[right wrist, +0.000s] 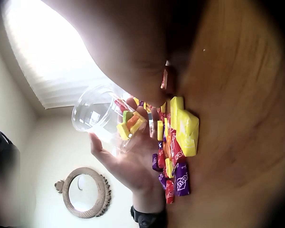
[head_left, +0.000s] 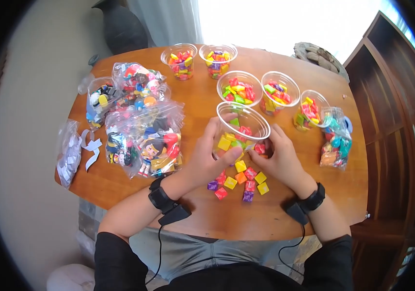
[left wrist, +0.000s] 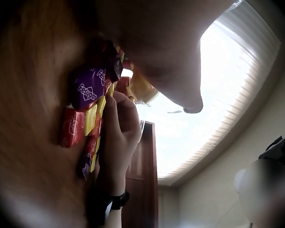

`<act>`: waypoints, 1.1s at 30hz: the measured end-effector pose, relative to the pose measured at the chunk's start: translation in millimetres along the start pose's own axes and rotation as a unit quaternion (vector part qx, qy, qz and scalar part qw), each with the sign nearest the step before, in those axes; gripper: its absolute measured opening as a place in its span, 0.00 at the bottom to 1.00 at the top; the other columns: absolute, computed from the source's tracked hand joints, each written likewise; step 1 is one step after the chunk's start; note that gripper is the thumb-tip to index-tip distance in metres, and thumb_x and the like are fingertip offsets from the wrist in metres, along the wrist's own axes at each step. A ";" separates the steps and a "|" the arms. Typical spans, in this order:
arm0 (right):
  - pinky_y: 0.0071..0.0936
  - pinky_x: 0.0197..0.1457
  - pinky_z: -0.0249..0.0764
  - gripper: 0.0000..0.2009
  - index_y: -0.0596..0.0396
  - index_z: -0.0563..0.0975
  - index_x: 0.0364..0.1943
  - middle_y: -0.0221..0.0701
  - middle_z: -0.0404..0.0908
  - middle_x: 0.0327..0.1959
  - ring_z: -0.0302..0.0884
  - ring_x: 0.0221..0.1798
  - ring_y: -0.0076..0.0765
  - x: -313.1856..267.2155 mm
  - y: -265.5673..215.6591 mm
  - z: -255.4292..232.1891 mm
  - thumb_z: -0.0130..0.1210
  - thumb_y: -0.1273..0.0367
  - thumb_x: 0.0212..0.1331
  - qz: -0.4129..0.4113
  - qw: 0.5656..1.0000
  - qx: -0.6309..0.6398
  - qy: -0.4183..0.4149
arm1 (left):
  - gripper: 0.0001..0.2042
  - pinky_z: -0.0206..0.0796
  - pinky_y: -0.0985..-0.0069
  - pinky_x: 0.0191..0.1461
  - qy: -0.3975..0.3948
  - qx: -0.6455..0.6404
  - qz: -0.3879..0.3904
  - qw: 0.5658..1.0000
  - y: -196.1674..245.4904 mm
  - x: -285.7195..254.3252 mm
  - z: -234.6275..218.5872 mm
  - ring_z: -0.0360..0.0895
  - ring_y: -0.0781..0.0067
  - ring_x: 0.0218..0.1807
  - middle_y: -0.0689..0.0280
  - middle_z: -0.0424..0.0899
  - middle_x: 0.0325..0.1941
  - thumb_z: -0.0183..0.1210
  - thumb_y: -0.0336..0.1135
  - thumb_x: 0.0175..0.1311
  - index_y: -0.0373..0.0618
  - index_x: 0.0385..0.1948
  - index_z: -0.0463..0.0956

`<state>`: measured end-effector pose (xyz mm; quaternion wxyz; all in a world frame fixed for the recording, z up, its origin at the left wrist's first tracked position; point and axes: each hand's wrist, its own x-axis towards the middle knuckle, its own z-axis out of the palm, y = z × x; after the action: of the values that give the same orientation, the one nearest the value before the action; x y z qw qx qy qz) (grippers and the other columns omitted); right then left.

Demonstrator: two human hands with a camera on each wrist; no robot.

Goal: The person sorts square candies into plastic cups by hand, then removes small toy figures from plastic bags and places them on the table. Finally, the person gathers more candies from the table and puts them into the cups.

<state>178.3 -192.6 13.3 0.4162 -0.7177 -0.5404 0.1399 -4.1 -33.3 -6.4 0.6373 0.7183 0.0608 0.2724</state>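
Note:
My left hand holds a clear plastic cup by its side, tilted over the table, with the thumb along its near side. Yellow, green and red wrapped candies lie inside the cup. My right hand is down at the cup's right side, its fingers bent over red candies; I cannot tell whether they pinch one. Loose candies in yellow, red, orange and purple wrappers spread in front of the cup. In the right wrist view, yellow candies lie just beyond the right fingertips.
Several filled cups stand behind the held cup. Bags of small figures cover the left side, beside a bag of white pieces and white strips. Another bag of colourful pieces lies at the right of the wooden table.

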 end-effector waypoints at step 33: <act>0.11 0.30 0.62 0.12 0.62 0.79 0.57 0.15 0.77 0.29 0.69 0.27 0.04 -0.6 21.2 8.4 0.64 0.78 0.74 0.085 0.947 0.307 0.043 | 0.39 0.79 0.77 0.56 0.023 0.025 -0.042 0.999 8.6 -6.1 3.2 0.83 0.71 0.66 0.56 0.85 0.66 0.72 0.51 0.72 0.40 0.76 0.65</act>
<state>186.5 -190.8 -7.9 0.6260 -0.6035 -0.3902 0.3028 -10.1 -40.4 -0.2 0.6286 0.7242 0.1124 0.2603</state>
